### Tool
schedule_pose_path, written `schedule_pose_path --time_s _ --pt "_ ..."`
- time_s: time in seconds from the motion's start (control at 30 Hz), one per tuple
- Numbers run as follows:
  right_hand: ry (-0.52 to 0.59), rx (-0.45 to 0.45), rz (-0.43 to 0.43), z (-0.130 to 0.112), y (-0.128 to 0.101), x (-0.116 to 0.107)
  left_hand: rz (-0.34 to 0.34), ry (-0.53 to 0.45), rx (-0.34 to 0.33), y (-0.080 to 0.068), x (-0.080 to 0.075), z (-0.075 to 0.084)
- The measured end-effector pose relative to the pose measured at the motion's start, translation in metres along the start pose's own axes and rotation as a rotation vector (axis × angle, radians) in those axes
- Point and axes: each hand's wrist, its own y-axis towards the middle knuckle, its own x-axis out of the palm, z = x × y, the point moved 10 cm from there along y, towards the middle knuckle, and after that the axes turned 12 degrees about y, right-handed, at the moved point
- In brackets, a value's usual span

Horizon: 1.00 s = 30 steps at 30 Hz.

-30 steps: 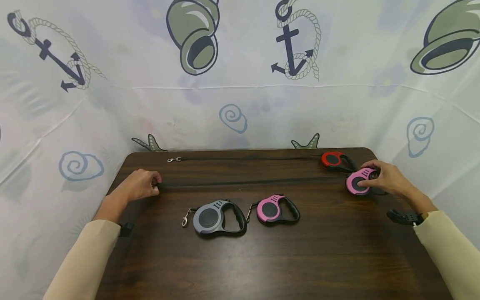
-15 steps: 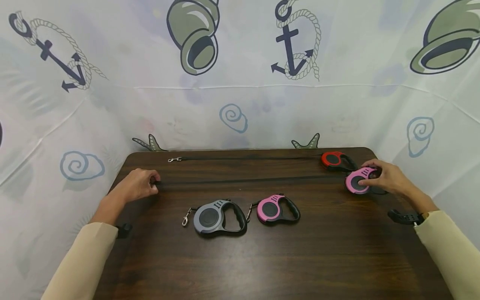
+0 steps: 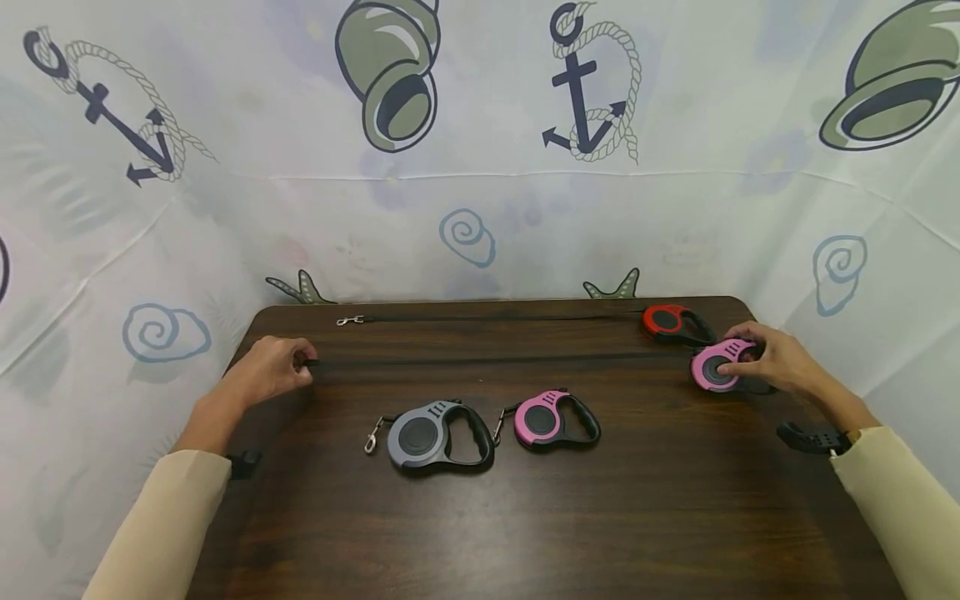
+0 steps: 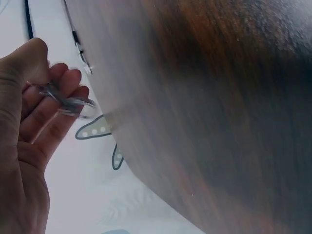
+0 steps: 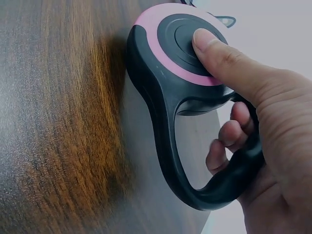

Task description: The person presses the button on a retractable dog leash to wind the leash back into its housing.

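My right hand (image 3: 780,360) grips a pink and black retractable dog leash (image 3: 706,369) at the table's right side, thumb on its round black centre. In the right wrist view, curled fingertips show through the loop of its black handle (image 5: 163,151). From this leash a black strap (image 3: 495,361) runs taut across to the left. My left hand (image 3: 272,367) pinches the strap's far end near the table's left edge. A metal snap hook (image 4: 73,103) lies against its fingers in the left wrist view, blurred.
Behind the taut strap, a red leash (image 3: 664,319) has its strap pulled out toward a snap hook (image 3: 350,320) at the back left. A grey leash (image 3: 417,437) and another pink leash (image 3: 538,419) lie nearer the front. Patterned cloth (image 3: 510,225) surrounds the table (image 3: 480,533).
My left hand has shifted slightly left and up with the strap's end, and the strap now runs more level. The right hand stays almost in place on the pink leash.
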Motion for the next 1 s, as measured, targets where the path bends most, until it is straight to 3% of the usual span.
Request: schedule_pose_path --time_s 0.27,0.57,0.83,1.0 --pt "0.015 0.047 0.012 0.003 -0.003 -0.002 0.120 -0.014 0.092 -0.003 -0.013 0.005" --pt "0.063 0.029 0.020 0.005 -0.003 -0.003 0.133 -0.073 0.092 -0.009 -0.016 0.003" --pt "0.146 0.041 0.026 0.003 -0.003 -0.007 0.228 -0.113 0.112 -0.014 -0.027 0.003" --pt "0.146 0.060 0.016 0.005 -0.002 -0.009 0.248 -0.134 0.092 -0.018 -0.030 0.000"
